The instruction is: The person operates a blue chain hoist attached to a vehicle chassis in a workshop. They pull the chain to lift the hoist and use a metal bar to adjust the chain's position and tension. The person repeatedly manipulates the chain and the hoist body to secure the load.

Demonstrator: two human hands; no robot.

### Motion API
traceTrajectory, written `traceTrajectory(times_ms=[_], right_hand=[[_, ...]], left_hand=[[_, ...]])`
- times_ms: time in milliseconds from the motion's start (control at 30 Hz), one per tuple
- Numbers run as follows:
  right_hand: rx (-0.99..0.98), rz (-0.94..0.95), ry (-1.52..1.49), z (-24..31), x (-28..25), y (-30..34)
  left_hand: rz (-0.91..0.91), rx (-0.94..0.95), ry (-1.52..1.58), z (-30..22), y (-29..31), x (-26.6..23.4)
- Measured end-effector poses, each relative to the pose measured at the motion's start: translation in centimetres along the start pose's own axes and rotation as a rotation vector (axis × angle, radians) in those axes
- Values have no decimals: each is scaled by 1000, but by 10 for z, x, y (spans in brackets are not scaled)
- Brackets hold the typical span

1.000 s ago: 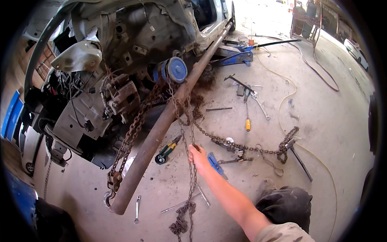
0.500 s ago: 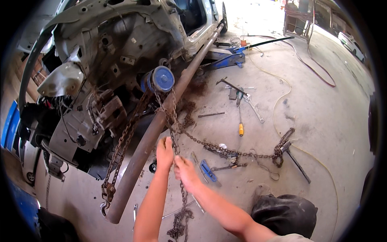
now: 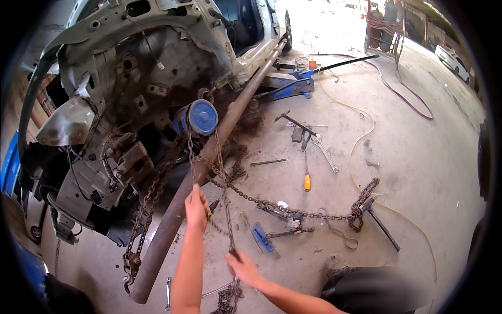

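A blue chain hoist (image 3: 203, 116) hangs beside the stripped car body, and its thin hand chain (image 3: 226, 201) drops toward me in two strands. My left hand (image 3: 196, 209) is closed around the left strand, just right of a long rusty pipe (image 3: 180, 212). Lower and further right, my right hand (image 3: 242, 268) grips the other strand, which runs straight up to the hoist. The rest of that chain lies heaped on the floor below my hands. A heavier load chain (image 3: 148, 201) hangs left of the pipe, ending at a steel hook (image 3: 127, 283).
The stripped car body (image 3: 209, 31) fills the upper left. A blue floor jack (image 3: 287, 86) stands under its side. Right of the chain lie an adjustable wrench (image 3: 327, 154), a yellow-handled screwdriver (image 3: 307, 180), a blue tool (image 3: 261, 236) and another rusty chain (image 3: 293, 209). A yellowish hose (image 3: 361, 133) crosses the floor.
My hands have moved apart: the right has come down toward me along its strand, while the left has shifted left to the other strand. The view has shifted slightly.
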State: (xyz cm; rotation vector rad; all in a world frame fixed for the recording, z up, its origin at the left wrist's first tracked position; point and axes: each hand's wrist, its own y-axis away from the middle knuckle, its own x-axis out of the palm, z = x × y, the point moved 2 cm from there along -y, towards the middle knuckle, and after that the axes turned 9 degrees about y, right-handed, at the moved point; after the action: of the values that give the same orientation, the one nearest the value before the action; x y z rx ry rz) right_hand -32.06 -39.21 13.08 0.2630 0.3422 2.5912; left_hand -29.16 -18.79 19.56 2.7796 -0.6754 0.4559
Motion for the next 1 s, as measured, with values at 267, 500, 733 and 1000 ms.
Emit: traceTrajectory(times_ms=[267,500,733,1000], right_hand=[[-71,-64,-204,80,21,-96],[-125,-266,860,92,-3,-181],[29,97,871,78,21,-173],[17,252,778,33,-53,-225]], left_hand=[[-23,-223,-488,31,261,-177],[-79,-157,-709,87,354,-260],[25,-190,-965,79,304,-237],[71,-32,-1119,60,211,-164]])
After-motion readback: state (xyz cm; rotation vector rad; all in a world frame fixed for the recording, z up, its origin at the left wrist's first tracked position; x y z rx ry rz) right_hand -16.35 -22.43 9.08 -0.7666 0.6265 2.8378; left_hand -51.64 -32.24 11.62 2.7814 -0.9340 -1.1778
